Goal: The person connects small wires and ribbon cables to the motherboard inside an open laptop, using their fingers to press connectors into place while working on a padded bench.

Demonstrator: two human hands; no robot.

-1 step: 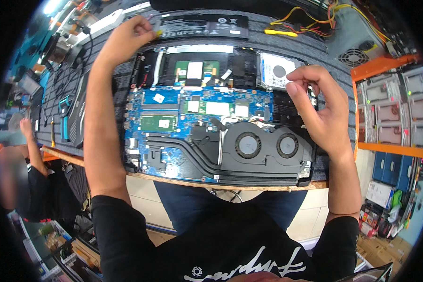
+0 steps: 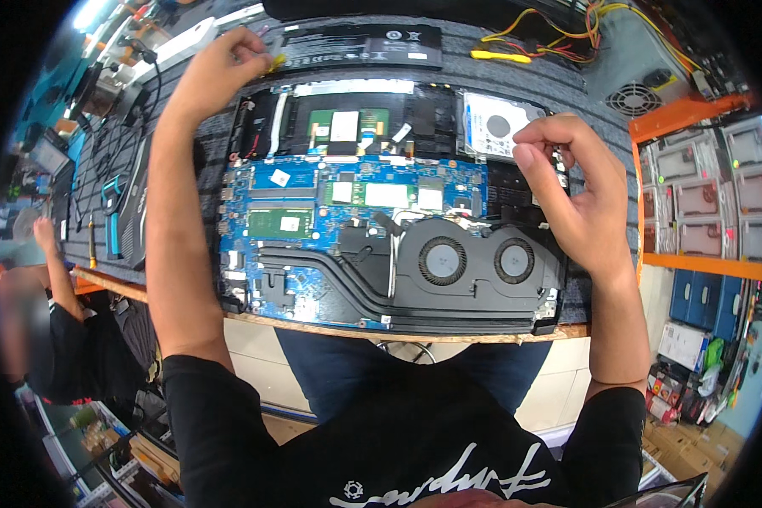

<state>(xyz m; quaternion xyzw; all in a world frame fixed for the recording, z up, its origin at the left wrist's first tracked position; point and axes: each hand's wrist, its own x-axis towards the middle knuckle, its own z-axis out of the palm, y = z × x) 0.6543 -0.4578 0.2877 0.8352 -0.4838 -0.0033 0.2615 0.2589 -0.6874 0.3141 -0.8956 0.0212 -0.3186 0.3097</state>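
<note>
An opened laptop (image 2: 372, 220) lies on the bench in front of me, with its blue circuit board (image 2: 262, 224), two black fans (image 2: 440, 261) and dark heat pipes exposed. My left hand (image 2: 229, 69) is beyond its far left corner, fingers pinched at a small yellow piece (image 2: 277, 62) whose kind I cannot make out. That piece is beside the left end of a black flat battery (image 2: 364, 46). Over the laptop's right side, my right hand (image 2: 574, 186) curls with thumb and forefinger close together near the silver hard drive (image 2: 495, 125). Whether anything small is between them is hidden.
A yellow-handled tool (image 2: 499, 57) lies at the back right, below yellow and red cables (image 2: 529, 25) and near a metal box with a round vent (image 2: 633, 100). Clear drawers (image 2: 703, 195) in an orange frame stand at right. Another person's arm (image 2: 52, 254) shows at far left.
The laptop, battery and left arm appear slightly farther left in the picture. My right hand stays at nearly the same spot, and both hands keep their poses.
</note>
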